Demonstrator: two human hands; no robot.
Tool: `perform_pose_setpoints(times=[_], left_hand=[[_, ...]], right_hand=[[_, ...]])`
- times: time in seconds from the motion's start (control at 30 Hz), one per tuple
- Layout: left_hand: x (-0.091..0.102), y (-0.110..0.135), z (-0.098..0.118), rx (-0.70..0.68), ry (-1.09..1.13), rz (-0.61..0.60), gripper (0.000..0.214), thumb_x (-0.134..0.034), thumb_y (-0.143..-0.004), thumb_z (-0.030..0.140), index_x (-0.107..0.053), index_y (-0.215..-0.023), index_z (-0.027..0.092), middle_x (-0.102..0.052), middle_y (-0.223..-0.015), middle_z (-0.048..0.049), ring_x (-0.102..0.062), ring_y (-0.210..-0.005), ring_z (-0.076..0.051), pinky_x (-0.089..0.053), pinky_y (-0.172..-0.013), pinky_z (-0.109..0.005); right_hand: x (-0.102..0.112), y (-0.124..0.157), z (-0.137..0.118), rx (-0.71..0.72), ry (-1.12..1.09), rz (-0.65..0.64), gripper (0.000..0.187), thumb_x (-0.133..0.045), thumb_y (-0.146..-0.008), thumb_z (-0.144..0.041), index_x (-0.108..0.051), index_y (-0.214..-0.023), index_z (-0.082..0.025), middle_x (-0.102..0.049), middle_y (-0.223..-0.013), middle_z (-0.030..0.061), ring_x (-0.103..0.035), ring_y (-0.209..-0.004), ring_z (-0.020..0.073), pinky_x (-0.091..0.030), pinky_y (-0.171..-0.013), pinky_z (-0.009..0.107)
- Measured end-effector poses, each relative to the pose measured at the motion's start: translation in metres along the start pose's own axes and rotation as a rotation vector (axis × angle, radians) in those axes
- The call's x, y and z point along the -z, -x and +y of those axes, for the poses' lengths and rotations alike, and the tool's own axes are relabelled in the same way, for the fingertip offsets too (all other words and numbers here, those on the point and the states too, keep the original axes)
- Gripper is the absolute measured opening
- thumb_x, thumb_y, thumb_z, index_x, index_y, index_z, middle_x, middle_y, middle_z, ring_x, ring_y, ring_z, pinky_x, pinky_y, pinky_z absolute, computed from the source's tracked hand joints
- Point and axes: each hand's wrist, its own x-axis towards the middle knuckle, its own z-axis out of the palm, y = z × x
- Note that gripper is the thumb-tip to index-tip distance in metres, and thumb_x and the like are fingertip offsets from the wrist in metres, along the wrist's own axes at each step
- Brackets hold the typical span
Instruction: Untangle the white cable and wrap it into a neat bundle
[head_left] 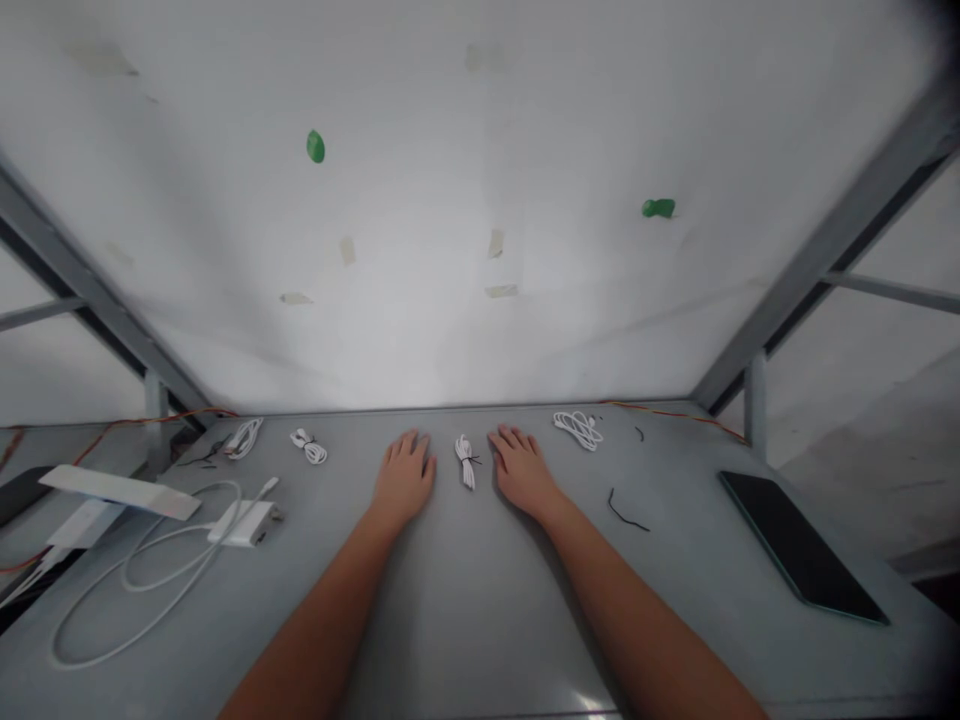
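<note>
Between my two hands a white cable bundle [465, 462], bound round its middle with a dark tie, lies on the grey tabletop [480, 620]. My left hand [405, 475] rests flat to the left of it, fingers stretched out and holding nothing. On the other side my right hand [523, 468] also lies flat, palm down and fingers apart. Neither hand touches the bundle. A loosely coiled white cable [577, 430] is beyond my right hand, and a tied white cable [309, 446] lies left of my left hand.
At left are another white cable [244, 438], a white adapter [246, 523] with a long looped cord, and a white flat box-like piece [120, 490]. A black twist tie [626, 512] lies right of my arm; a dark tablet [802, 545] is farther right. A white wall [420, 330] stands behind.
</note>
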Motion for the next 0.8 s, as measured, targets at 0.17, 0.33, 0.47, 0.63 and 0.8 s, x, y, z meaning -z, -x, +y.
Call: perform_pose_setpoints(times=[0.17, 0.33, 0.47, 0.63, 0.8], left_hand=[[0.0015, 0.0005, 0.001, 0.005, 0.003, -0.01, 0.049, -0.041, -0.104, 0.032, -0.057, -0.145, 0.011, -0.053, -0.154, -0.0209, -0.046, -0.145, -0.033, -0.035, -0.121, -0.049], [-0.0001, 0.0003, -0.0001, -0.004, -0.016, -0.001, 0.049, -0.04, -0.105, 0.033, -0.058, -0.145, 0.011, -0.053, -0.154, -0.02, -0.047, -0.144, -0.033, -0.036, -0.122, -0.049], [-0.0011, -0.0001, -0.0003, 0.004, -0.02, 0.008, 0.048, -0.039, -0.105, 0.034, -0.058, -0.144, 0.014, -0.054, -0.154, -0.0187, -0.048, -0.144, -0.033, -0.037, -0.121, -0.049], [0.0, 0.0002, 0.0004, 0.007, -0.011, -0.009, 0.049, -0.039, -0.105, 0.033, -0.058, -0.145, 0.012, -0.054, -0.154, -0.0195, -0.047, -0.144, -0.033, -0.036, -0.121, -0.049], [-0.0006, 0.0, -0.0002, 0.001, 0.003, 0.001, 0.049, -0.04, -0.104, 0.033, -0.058, -0.145, 0.012, -0.054, -0.153, -0.0205, -0.047, -0.144, -0.034, -0.036, -0.121, -0.05]], right_hand=[[0.0008, -0.0002, -0.0002, -0.003, -0.004, -0.009, 0.053, -0.035, -0.104, -0.021, -0.051, -0.154, -0.018, -0.04, -0.167, 0.0127, -0.034, -0.154, 0.0302, -0.022, -0.126, 0.051], [0.0018, 0.0005, -0.0011, -0.003, -0.01, -0.01, 0.053, -0.036, -0.104, -0.019, -0.05, -0.155, -0.016, -0.04, -0.167, 0.0124, -0.033, -0.155, 0.0323, -0.022, -0.126, 0.053], [0.0023, 0.0011, -0.0021, -0.007, -0.012, -0.007, 0.054, -0.036, -0.103, -0.019, -0.051, -0.154, -0.015, -0.04, -0.167, 0.0127, -0.034, -0.154, 0.0321, -0.022, -0.126, 0.053], [0.0002, 0.0005, -0.0016, -0.008, -0.006, 0.0, 0.054, -0.034, -0.104, -0.02, -0.051, -0.155, -0.016, -0.041, -0.167, 0.012, -0.034, -0.155, 0.0319, -0.022, -0.127, 0.053], [-0.0011, 0.0003, -0.0008, -0.002, 0.001, 0.001, 0.054, -0.035, -0.103, -0.02, -0.051, -0.154, -0.017, -0.04, -0.167, 0.0131, -0.034, -0.154, 0.0312, -0.023, -0.126, 0.054]])
